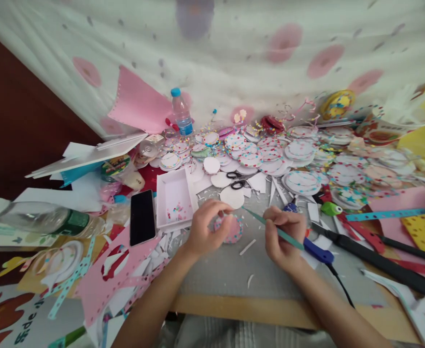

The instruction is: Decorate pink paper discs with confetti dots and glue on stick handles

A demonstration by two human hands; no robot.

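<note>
My left hand [208, 227] is over the grey mat, thumb and index finger curled toward each other; whatever lies between their tips is too small to make out. Just beneath and beside its fingers sits a round pink piece with coloured dots along its rim [234, 230]. My right hand [285, 234] grips a thin green pointed tool [288, 238], whose tip points left toward my left fingertips. Behind the fingertips lies a plain cream disc [232, 197]. A white open box [175, 200] holding small coloured bits stands left of my left hand.
Black-handled scissors [238, 184] lie behind the discs. Many dotted discs [270, 150] fill the back. A phone [142, 217] and a large bottle [53, 217] are at left. A blue corded tool [318, 250] and a long black-handled tool [382, 261] lie right. Paper scraps are scattered around.
</note>
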